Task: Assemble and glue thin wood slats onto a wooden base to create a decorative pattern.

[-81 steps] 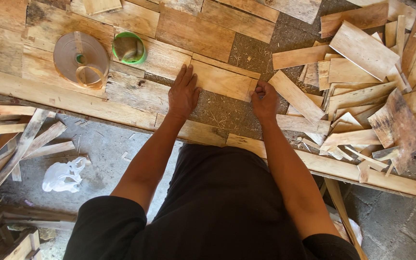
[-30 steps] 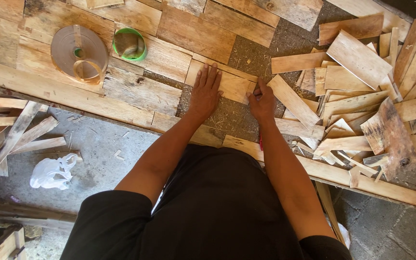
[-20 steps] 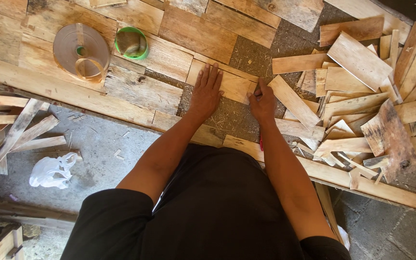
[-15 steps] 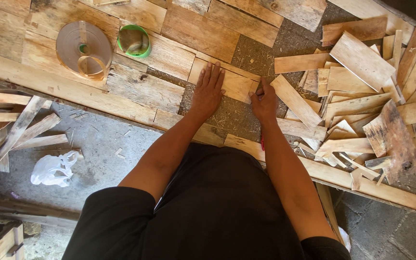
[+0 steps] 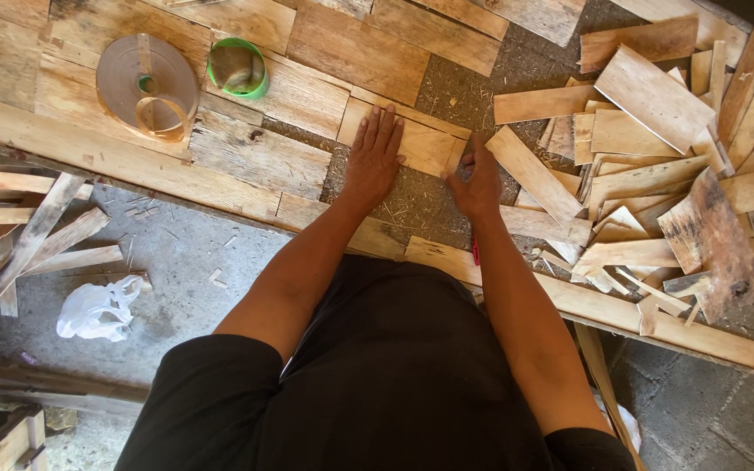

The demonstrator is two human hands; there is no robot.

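The left hand [image 5: 373, 160] has slid right along the small plank [image 5: 419, 144].

pale tan wood piece [image 5: 425, 146], green-rimmed tape roll [image 5: 237, 68], white plastic bag [image 5: 96, 309]

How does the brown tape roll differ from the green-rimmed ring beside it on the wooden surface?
The brown tape roll is wider and flatter than the green-rimmed ring. The tape roll has a loose strip curling off it; the ring shows none. The tape roll is brown throughout, while the ring has a bright green edge. Both are round, lie flat on the planks, and neither hand touches them.
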